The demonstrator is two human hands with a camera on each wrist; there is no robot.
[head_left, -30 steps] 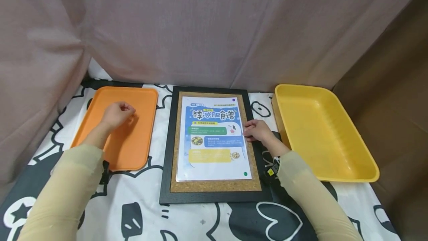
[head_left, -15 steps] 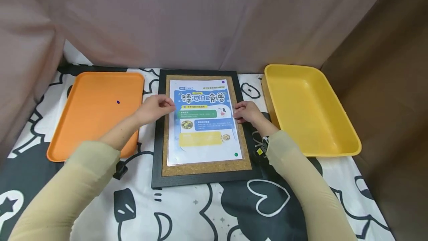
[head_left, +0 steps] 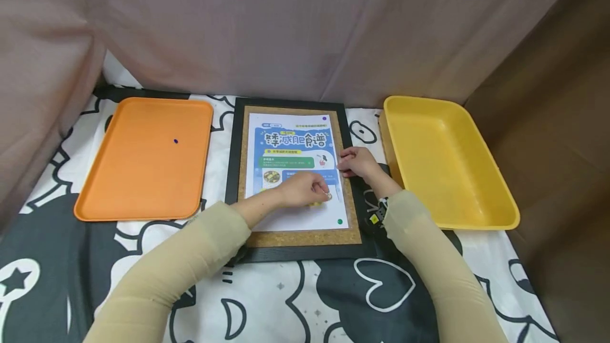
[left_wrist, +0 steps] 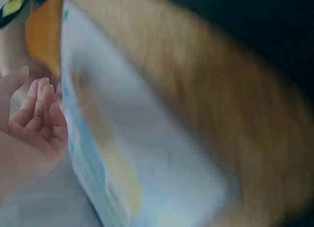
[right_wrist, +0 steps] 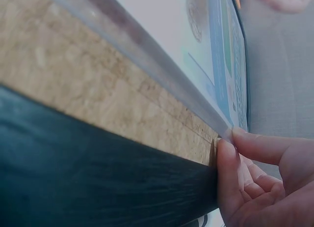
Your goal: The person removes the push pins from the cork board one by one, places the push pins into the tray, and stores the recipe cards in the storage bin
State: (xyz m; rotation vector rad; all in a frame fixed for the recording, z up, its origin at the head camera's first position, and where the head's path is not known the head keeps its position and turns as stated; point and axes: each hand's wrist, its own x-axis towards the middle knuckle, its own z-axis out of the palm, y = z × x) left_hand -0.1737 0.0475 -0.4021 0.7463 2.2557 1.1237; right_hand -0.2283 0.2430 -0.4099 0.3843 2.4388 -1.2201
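A laminated poster (head_left: pixel 293 221) in blue and white lies on a cork board with a black frame (head_left: pixel 305 252). Purple (head_left: pixel 324 118) and green dots (head_left: pixel 340 222), like flat pins, mark its two right corners. My left hand (head_left: pixel 305 189) hovers over the lower part of the poster, fingertips drawn together by its printed bowl; I cannot tell whether something small sits between them. At the poster's right edge my right hand (head_left: pixel 359 164) pinches the sheet between thumb (right_wrist: pixel 260 144) and index finger, as the right wrist view shows.
On the left is an orange tray (head_left: pixel 138 173) with a small dark blue piece (head_left: pixel 176 141) on it. A deep yellow tub (head_left: pixel 448 163) stands on the right. Black-and-white patterned cloth (head_left: pixel 267 300) covers the table, and a brownish curtain (head_left: pixel 295 30) hangs behind.
My left hand has moved right from the orange tray, past the poster's left edge, to its lower part. The dark blue piece came into sight. My right hand keeps its place at the edge.
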